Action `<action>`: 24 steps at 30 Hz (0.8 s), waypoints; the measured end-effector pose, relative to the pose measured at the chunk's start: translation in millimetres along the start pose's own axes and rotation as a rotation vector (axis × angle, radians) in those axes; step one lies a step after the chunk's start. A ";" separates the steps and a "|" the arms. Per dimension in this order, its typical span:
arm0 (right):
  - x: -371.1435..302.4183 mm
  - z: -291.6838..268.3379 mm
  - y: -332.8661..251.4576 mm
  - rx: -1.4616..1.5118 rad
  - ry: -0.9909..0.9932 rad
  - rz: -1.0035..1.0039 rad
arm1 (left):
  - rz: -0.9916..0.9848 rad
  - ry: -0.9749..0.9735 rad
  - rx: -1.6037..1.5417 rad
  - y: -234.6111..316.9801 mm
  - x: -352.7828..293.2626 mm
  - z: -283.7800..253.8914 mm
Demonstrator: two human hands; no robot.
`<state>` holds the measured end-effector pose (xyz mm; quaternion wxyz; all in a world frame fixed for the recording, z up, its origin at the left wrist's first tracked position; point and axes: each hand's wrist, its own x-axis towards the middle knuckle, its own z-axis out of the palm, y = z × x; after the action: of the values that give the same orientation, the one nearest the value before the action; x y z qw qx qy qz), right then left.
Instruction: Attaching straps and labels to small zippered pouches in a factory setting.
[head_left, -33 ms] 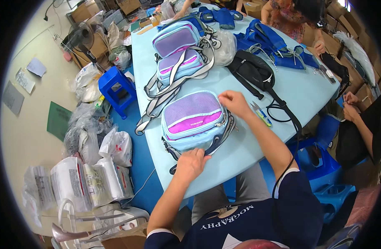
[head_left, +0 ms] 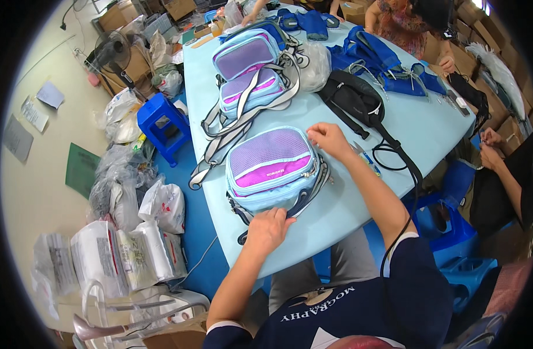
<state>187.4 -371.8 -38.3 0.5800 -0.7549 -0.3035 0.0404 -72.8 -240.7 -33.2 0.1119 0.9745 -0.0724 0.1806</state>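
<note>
A light blue and purple bag (head_left: 270,166) with a mesh front panel lies on the table before me. At its near edge, my left hand (head_left: 267,230) has its fingers curled over the rim beside a dark strap (head_left: 304,200). By the far right corner, my right hand (head_left: 329,141) has thumb and forefinger pinched together; what is between them is too small to make out. Thread snips (head_left: 368,161) with a blue and yellow handle lie beside my right forearm, partly hidden by it.
Two similar bags (head_left: 246,55) with grey-white straps (head_left: 243,119) lie farther back. A black sling bag (head_left: 353,102) and blue fabric pieces (head_left: 374,55) are to the right. A blue stool (head_left: 163,122) stands left of the table (head_left: 220,224). Other people work around it.
My right hand has shifted slightly away from the bag's corner, and its forearm now covers more of the snips. My left hand and the bag look unmoved.
</note>
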 end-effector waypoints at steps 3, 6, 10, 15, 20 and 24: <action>40.3 -6.7 46.5 -0.167 0.035 0.059 | 0.008 0.016 -0.019 1.6 2.0 -1.0; 66.7 -4.9 49.0 -0.249 0.168 0.035 | -0.012 -0.008 -0.014 3.5 0.6 -4.2; 113.2 -7.8 42.9 -0.375 0.428 -0.245 | -0.027 -0.039 -0.027 6.2 -0.4 -4.8; 158.7 -9.4 42.2 -0.867 0.410 -0.195 | -0.031 -0.037 -0.058 2.8 0.7 -6.9; 167.1 1.5 9.7 -1.272 -0.276 0.065 | -0.038 -0.042 -0.118 -1.7 5.5 -8.1; 180.5 6.0 19.0 -1.107 -0.270 0.058 | -0.072 -0.070 -0.128 -3.6 9.6 -10.0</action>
<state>339.4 -278.2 -4.8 0.0529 -0.9423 -0.3302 -0.0128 -66.7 -235.7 -21.3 0.1777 0.9731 -0.0525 0.1371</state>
